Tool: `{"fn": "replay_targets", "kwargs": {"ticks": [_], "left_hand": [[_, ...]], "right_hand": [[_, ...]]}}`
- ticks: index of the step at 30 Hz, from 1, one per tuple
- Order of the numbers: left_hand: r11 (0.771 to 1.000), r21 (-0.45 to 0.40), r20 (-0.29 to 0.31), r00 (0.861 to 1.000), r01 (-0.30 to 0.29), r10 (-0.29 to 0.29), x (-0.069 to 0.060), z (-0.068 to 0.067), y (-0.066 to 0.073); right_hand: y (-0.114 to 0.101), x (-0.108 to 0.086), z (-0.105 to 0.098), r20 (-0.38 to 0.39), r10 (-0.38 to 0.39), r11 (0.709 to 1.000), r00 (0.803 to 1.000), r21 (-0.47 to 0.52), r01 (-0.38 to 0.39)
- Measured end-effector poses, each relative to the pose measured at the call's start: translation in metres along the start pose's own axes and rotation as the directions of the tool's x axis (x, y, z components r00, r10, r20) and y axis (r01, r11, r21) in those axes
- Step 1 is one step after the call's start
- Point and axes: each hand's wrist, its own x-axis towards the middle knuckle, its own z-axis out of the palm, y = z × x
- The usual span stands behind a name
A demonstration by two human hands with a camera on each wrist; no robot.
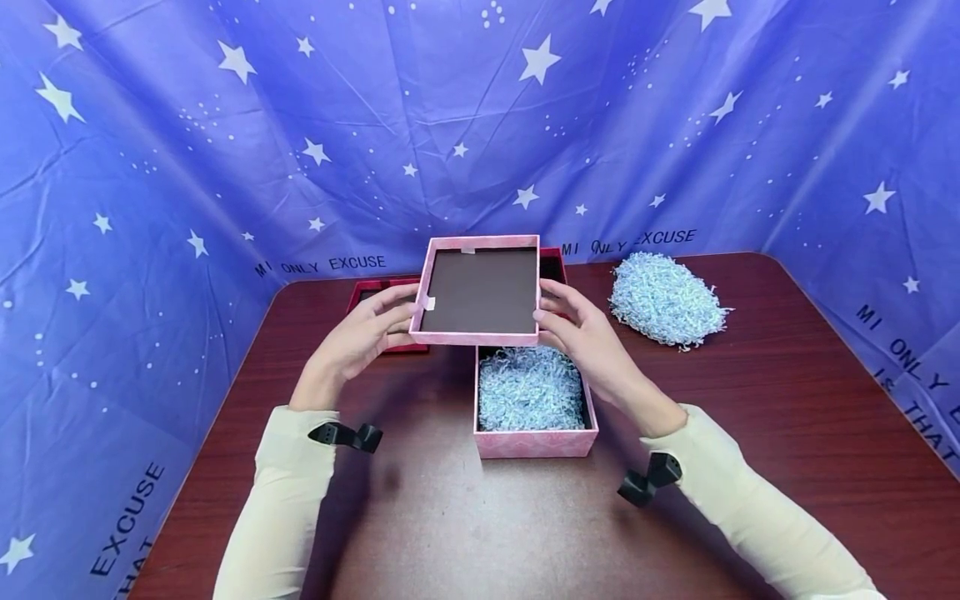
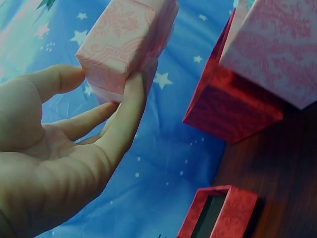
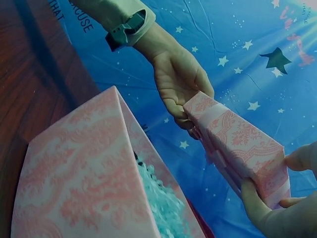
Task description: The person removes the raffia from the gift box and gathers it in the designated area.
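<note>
We see rose damask on pale pink over both the lid [image 1: 483, 292] and the box [image 1: 536, 444], the lid dark inside. We find pale blue in the shreds [image 1: 531, 392] and the pile [image 1: 663, 300] near the desk's [image 1: 420, 517] far right corner. Toward its far edge, the red lid [image 2: 240, 213] and red box [image 2: 233, 109] are dark within. The desk is reddish brown, the backdrop [image 1: 420, 100] violet-blue with white stars.

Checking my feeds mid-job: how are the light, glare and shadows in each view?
Head view: bright, with pale glare on the near middle of the table and dark shadows beside both sleeves; left wrist view: dimmer, with a blue-green cast, though the pattern on the pink lid is readable; right wrist view: similarly dim and tinted, with the pattern on the pink box visible.
</note>
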Motion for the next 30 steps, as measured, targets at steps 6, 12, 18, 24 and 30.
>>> {"fn": "replay_targets", "kwargs": {"ticks": [6, 12, 18, 24, 30], "left_hand": [[1.000, -0.009, -0.004, 1.000, 0.003, -0.003, -0.005, -0.015, -0.004], [0.998, -0.048, 0.006, 1.000, -0.028, 0.028, -0.013, -0.032, -0.012], [0.994, -0.093, 0.023, 0.998, -0.061, 0.063, -0.024, -0.046, -0.018], [0.990, -0.118, 0.032, 0.996, -0.079, 0.083, -0.036, -0.059, -0.024], [0.986, -0.136, 0.059, 0.993, -0.094, 0.103, -0.047, -0.073, -0.029]], "right_hand": [[0.004, 0.001, 0.014, 0.026, -0.004, 1.000, 1.000, 0.016, 0.004], [0.009, 0.001, 0.032, 0.034, -0.001, 0.999, 0.999, 0.042, -0.001], [0.015, 0.001, 0.049, 0.050, -0.004, 0.998, 0.999, 0.058, 0.001], [0.020, 0.000, 0.066, 0.048, -0.002, 0.998, 0.999, 0.059, 0.000], [0.026, 0.000, 0.082, 0.038, -0.001, 0.999, 0.999, 0.052, -0.001]]}}
